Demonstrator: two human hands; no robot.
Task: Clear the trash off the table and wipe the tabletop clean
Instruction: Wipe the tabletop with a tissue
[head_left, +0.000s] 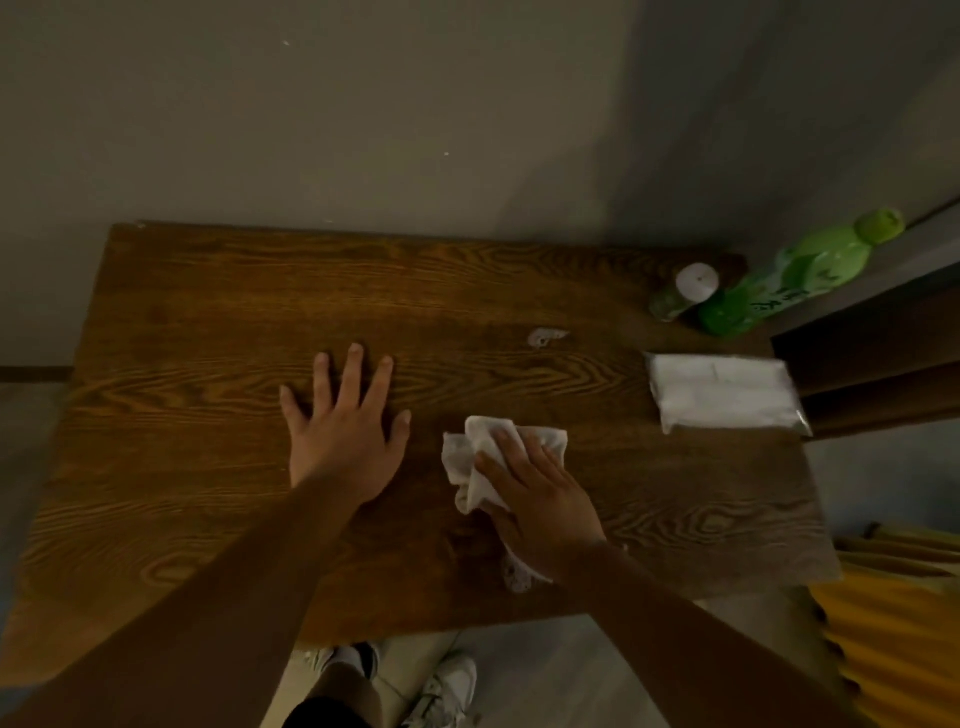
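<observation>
A dark wooden table (208, 322) fills the middle of the view. My right hand (540, 499) presses a crumpled white wipe (472, 457) flat onto the tabletop near the front right. My left hand (345, 426) lies flat on the wood with its fingers spread and holds nothing. A small pale smear or scrap (545, 336) sits on the wood beyond the wipe.
A white pack of wipes (722, 392) lies at the table's right edge. A green bottle (789, 280) and a smaller bottle with a white cap (685, 293) stand at the back right corner. A yellow cloth (898, 618) hangs at the right. A wall runs behind the table.
</observation>
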